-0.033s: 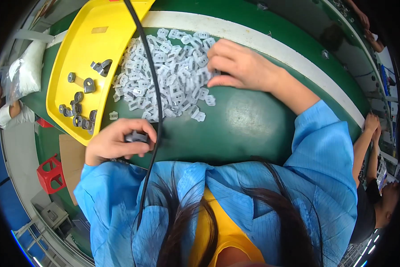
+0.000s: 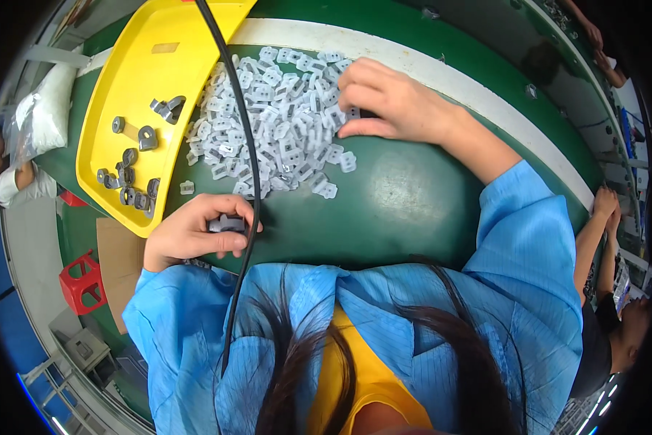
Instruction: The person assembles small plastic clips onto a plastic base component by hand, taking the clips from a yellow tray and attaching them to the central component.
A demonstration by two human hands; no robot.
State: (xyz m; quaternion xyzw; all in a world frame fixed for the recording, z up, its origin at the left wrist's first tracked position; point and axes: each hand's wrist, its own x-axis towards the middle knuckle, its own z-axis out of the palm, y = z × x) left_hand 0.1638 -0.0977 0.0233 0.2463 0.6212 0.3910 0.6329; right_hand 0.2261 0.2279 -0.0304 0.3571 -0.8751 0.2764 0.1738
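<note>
My left hand (image 2: 195,230) is curled around a dark grey plastic part (image 2: 228,224), low over the near left of the table. A heap of small translucent plastic pieces (image 2: 268,123) lies beyond it. At the heap's right edge is my right hand (image 2: 402,105), its fingers bent and thumb beneath. A translucent piece shows between thumb and fingers; the inside of that grip is in shadow. Several dark grey ring-shaped parts (image 2: 147,138) lie in the yellow tray (image 2: 141,80) left of the heap.
A black cable (image 2: 252,138) hangs across the view in front of the heap and by my left fingers. A white strip (image 2: 442,71) runs along the green table (image 2: 405,196). A red stool (image 2: 83,281) stands at left. Another person's hands (image 2: 605,201) are at the far right.
My left hand has shifted slightly right with the grey part. My right hand has barely moved, its fingertips staying at the heap's edge.
</note>
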